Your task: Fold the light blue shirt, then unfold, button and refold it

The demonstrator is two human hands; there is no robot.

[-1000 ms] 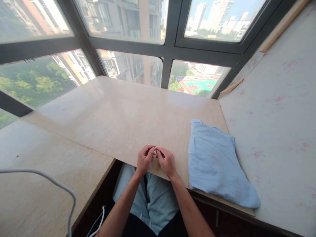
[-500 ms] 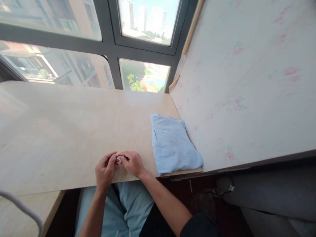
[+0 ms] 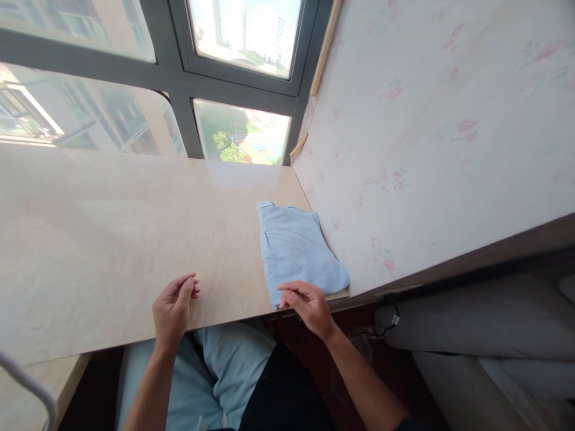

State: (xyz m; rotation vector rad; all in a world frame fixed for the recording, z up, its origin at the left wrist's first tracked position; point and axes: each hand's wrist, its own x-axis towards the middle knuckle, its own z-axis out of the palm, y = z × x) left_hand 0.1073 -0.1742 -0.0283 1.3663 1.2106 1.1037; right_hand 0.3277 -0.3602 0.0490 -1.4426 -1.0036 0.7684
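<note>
A folded light-blue garment, with a stitched seam and a slit near its far end, lies flat at the right end of the pale tabletop. My right hand hovers over its near edge, fingers loosely bent and the thumb a little apart; nothing shows in it. I cannot tell whether it touches the cloth. To the left, my left hand is at the front of the tabletop. Its thumb is pressed against the curled fingers, and whatever may be between them is hidden.
A flower-patterned wall rises along the right side of the garment. Grey-framed windows stand behind the tabletop. A grey curved tube crosses the lower left. My legs in light-blue trousers are under the front edge.
My hands, which met at the fingertips, are now apart. The right hand has moved right to the garment's near edge. The view has shifted slightly to the right.
</note>
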